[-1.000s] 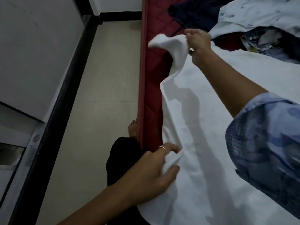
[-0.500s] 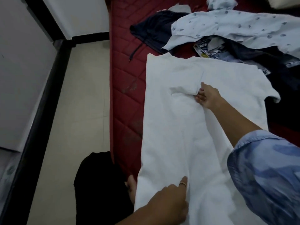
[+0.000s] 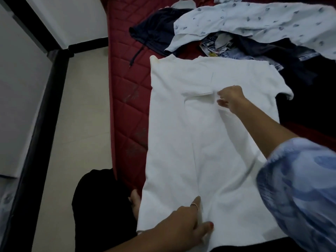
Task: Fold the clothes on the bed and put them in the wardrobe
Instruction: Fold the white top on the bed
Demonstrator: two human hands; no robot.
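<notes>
Head view, 1 white shirt (image 3: pixel 190 142), left grip (image 3: pixel 189 222) flat, right grip (image 3: pixel 230 99) loose, 2 hands

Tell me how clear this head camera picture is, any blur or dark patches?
Head view: dim overall, the white T-shirt brightest; right hand and blue sleeve motion-blurred; dark clothes at right lose detail; wide-angle bending at the edges.

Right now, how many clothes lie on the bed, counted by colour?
White: 1, the T-shirt under both hands
Light blue, patterned: 1, the shirt
Dark navy: 2, the drawstring garment and the dark garment
Blue denim: 1, the jeans
Total: 5
</notes>
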